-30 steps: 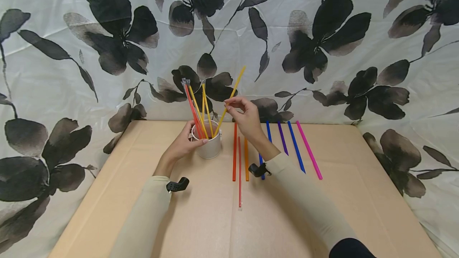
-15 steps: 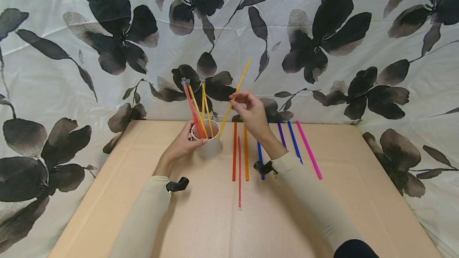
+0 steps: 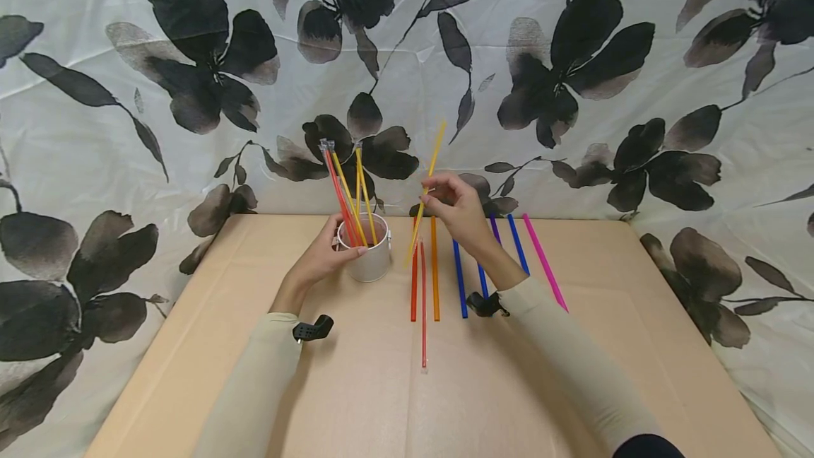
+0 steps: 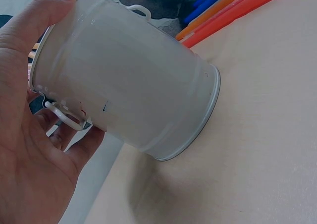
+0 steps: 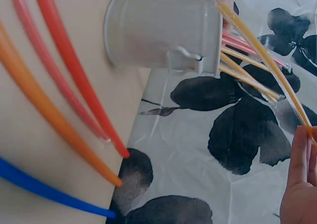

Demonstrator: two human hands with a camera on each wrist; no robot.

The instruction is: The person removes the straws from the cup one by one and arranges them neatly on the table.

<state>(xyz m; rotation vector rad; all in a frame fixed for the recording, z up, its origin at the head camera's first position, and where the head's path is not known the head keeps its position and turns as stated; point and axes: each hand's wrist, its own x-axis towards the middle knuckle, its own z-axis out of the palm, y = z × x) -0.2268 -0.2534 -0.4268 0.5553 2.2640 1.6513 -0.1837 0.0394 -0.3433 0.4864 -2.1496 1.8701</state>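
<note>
Left hand [image 3: 327,251]: grip curled round the white bucket [image 3: 371,265] near its rim, steadying it on the worktop [image 3: 356,387]. Red straws [image 3: 340,198] and yellow straws [image 3: 367,193] lean inside. Change: the held yellow straw [image 3: 437,152], its foot inside the bucket a second ago, now hangs outside, beside the laid red straw [image 3: 414,295]. Right hand [image 3: 459,214]: grip pinching it. Judgement: this straw's removal looks done, its placing not yet.

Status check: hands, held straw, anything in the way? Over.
Left hand gripping bucket. Right hand pinching yellow straw, lower end outside bucket. Possible snag: red and yellow straws inside bucket.
</note>
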